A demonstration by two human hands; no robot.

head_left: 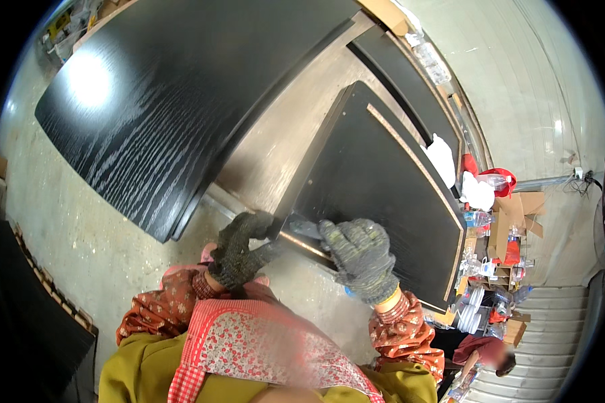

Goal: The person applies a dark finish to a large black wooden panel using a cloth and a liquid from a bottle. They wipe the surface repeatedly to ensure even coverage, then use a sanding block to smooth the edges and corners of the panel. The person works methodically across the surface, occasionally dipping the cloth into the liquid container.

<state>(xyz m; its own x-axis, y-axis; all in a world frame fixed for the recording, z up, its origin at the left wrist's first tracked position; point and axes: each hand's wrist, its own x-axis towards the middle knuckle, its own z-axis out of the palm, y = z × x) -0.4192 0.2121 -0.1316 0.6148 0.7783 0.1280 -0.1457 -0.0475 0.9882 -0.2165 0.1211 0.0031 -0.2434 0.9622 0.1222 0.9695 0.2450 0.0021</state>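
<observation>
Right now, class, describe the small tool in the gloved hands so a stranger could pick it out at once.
Find the black board lying nearest the person. At its near corner, two grey knitted gloves meet: left hand, right hand. Between them lies a short flat metal blade, the only shiny grey thing against the dark panels.

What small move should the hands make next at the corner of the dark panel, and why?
Probably slide the metal blade a little further along the panel edge. The right hand presses it flat at the near corner, and the left hand grips that corner, so the dark panel looks steadied.
</observation>
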